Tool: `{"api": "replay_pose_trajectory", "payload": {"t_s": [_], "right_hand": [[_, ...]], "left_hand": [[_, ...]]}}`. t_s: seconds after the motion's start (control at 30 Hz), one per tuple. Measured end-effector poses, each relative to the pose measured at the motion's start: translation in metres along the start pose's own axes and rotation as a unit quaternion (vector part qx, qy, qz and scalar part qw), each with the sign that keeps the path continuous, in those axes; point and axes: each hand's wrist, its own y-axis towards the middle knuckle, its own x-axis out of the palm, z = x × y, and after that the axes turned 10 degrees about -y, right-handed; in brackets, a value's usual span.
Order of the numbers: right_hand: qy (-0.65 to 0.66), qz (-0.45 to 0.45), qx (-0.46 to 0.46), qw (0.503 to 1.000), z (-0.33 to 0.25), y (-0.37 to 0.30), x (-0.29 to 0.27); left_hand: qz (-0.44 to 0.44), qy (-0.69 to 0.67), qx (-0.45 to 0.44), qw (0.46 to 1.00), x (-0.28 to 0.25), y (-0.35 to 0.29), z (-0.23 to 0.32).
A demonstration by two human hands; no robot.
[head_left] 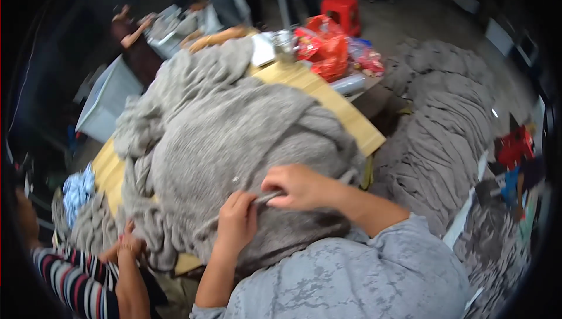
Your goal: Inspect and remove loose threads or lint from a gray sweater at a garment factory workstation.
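A large heap of grey knitted fabric (216, 126) covers the middle of the wooden table (345, 120). At its near side my left hand (237, 218) pinches a narrow edge of the fabric. Just to the right, my right hand (295, 186) grips the same edge with thumb and fingers closed. A short rolled strip of the knit stretches between the two hands. The fingertips partly hide the exact spot they hold. A small white speck lies on the fabric beyond my left hand.
At the left, a co-worker's hands (130, 244) touch the fabric. More grey fabric (439, 126) is piled at the right. A red plastic bag (328, 47), a red stool (342, 13) and a white bin (108, 99) stand farther off. Other people work at the back.
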Motion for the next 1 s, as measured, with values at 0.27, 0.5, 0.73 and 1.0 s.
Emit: {"api": "replay_pose_trajectory", "payload": {"t_s": [0.27, 0.5, 0.73, 1.0], "right_hand": [[-0.001, 0.068, -0.064, 0.996, 0.002, 0.061, 0.022], [-0.152, -0.025, -0.048, 0.987, 0.012, 0.067, 0.040], [0.208, -0.078, 0.087, 0.971, 0.025, 0.069, 0.034], [0.305, -0.091, 0.135, 0.938, 0.017, 0.052, 0.023]], "left_hand": [[0.019, 0.098, -0.001, 0.995, -0.002, -0.008, -0.008], [0.144, 0.043, -0.001, 0.989, -0.001, -0.003, -0.017], [0.194, 0.052, 0.034, 0.979, 0.014, 0.003, -0.021], [0.171, -0.135, 0.037, 0.975, 0.019, -0.004, -0.039]]}}
